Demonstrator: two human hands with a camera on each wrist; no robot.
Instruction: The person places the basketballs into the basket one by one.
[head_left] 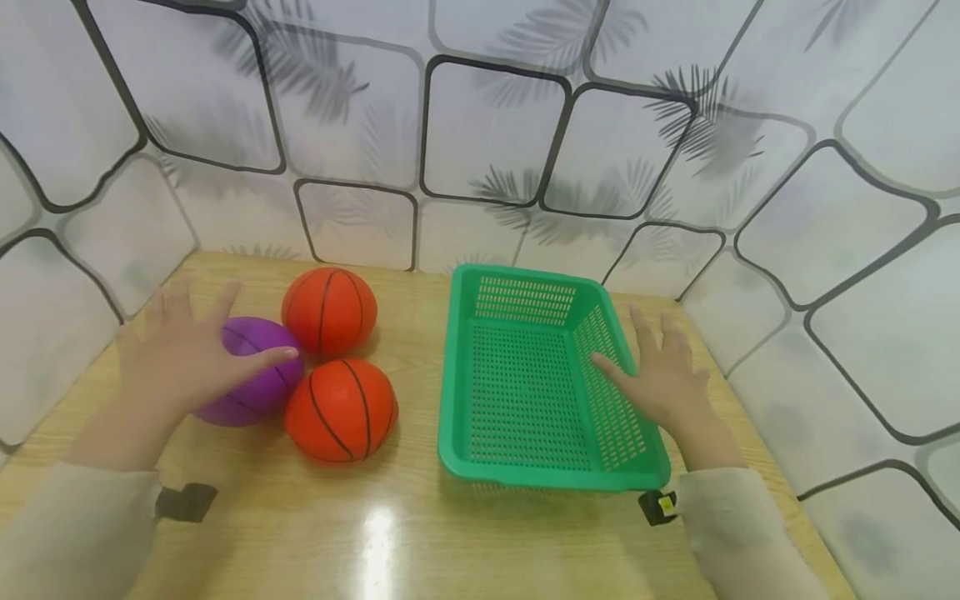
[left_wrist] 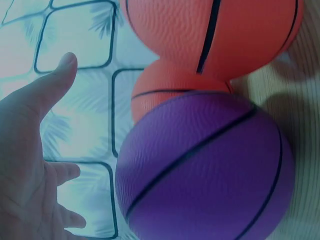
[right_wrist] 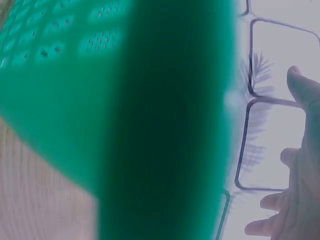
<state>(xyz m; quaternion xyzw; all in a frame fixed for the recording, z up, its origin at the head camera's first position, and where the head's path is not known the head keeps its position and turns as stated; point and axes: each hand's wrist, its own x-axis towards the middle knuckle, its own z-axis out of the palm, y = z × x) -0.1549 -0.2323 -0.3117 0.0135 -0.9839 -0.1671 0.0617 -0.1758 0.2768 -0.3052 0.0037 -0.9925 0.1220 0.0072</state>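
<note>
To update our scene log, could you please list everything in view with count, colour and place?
Green rectangular plastic basket: one, green, right of centre
Round orange balls with black lines: two, orange, left of the basket
Round purple ball with black lines: one, purple, left of the orange pair
Pale wooden tabletop: one, tan, across the lower view
Patterned wall covering: one, white with black and grey, behind and at both sides
Pale cloth sleeves: two, whitish, lower left and right
Small boxy wrist devices: two, dark, at the cuffs
Left hand: one, bare, by the purple ball
Right hand: one, bare, by the basket's right side
</note>
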